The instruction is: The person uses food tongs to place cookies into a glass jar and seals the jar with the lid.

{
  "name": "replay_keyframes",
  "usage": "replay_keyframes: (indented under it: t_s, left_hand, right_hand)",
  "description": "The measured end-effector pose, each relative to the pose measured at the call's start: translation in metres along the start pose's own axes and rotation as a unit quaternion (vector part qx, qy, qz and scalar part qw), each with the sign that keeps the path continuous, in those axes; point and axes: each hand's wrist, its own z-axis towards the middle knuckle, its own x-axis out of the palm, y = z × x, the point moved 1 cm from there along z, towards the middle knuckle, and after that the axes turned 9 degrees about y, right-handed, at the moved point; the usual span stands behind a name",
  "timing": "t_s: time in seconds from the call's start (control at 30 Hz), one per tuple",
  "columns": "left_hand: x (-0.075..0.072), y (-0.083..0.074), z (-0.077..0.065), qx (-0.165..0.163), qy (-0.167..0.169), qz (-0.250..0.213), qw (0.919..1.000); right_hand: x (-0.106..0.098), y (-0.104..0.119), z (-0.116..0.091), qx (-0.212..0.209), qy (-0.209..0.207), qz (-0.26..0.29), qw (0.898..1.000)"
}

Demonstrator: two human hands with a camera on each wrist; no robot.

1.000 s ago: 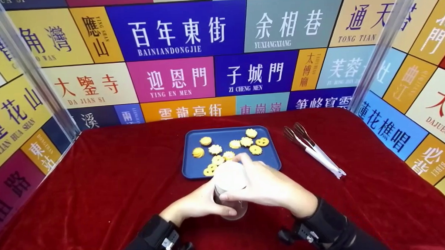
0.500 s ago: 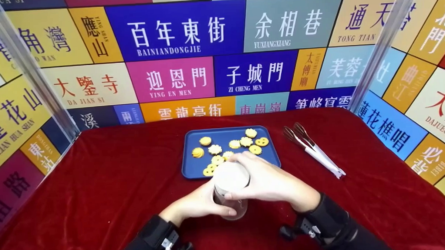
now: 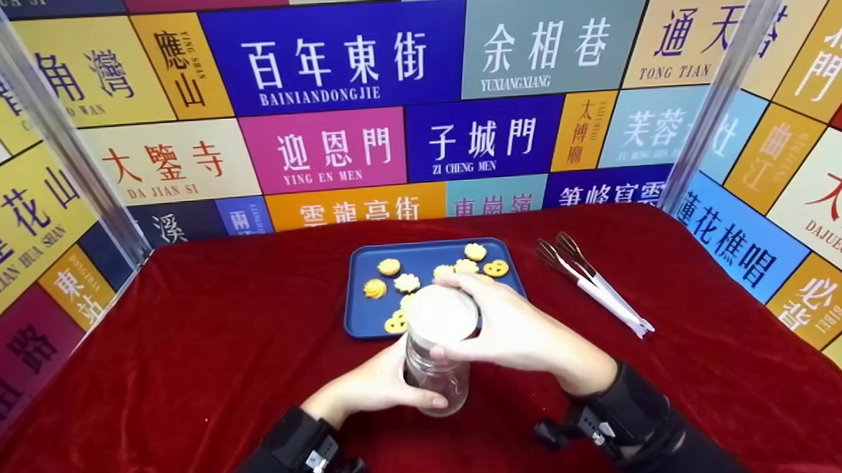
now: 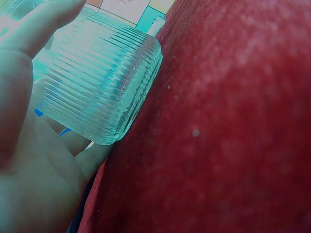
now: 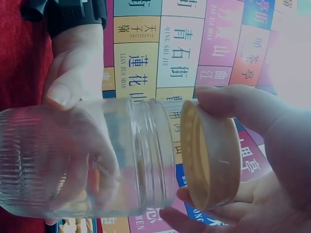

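A clear ribbed glass jar [image 3: 440, 386] stands upright on the red cloth, nothing visible inside it. My left hand [image 3: 370, 382] grips its body, thumb in front and fingers wrapped behind. In the right wrist view the jar's threaded neck [image 5: 153, 155] is bare. Just off that mouth is the round whitish lid [image 5: 223, 160], with a gap between the two. My right hand [image 3: 515, 331] holds the lid [image 3: 442, 314] by its rim, thumb on one side and fingers on the other. In the left wrist view the jar's ribbed base [image 4: 112, 82] meets the cloth.
Behind the jar lies a blue tray [image 3: 361, 322] with several yellow cookies [image 3: 406, 283] spread over it, partly covered by the lid and right hand. White-handled tongs [image 3: 605, 296] with brown tips lie to the tray's right. Sign-patterned panels [image 3: 331, 57] enclose the red-covered table [image 3: 241, 299].
The lid has risen off the jar in my right hand, which moved up and slightly right. More of the jar's neck shows now. My left hand keeps its grip in place.
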Motion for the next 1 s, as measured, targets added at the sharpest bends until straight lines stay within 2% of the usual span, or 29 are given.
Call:
replay_keyframes:
  t_s: [0.3,0.43,0.57,0.7,0.87,1.0]
  left_hand:
    - [0.000,0.001,0.000,0.001,-0.001,0.007,1.0000]
    - [-0.001,0.001,0.002,0.019,-0.004,0.018,0.9996]
    - [-0.001,0.001,0.002,0.012,-0.009,0.023,0.9996]
    - [-0.001,0.001,0.001,-0.001,-0.011,0.022,0.9997]
    - [-0.001,0.000,0.002,0.011,-0.009,0.020,0.9997]
    - [-0.001,0.000,0.001,0.003,-0.013,0.022,0.9997]
  right_hand:
    - [-0.011,-0.010,0.005,-0.038,-0.076,0.033,0.996]
    - [-0.014,-0.017,0.007,-0.062,-0.100,0.067,0.991]
    - [-0.016,-0.022,0.009,-0.066,-0.099,0.119,0.986]
    - [-0.019,-0.027,0.011,-0.046,-0.086,0.157,0.983]
    - [-0.020,-0.031,0.011,-0.010,-0.108,0.124,0.986]
    - [-0.020,-0.031,0.012,-0.016,-0.136,0.112,0.984]
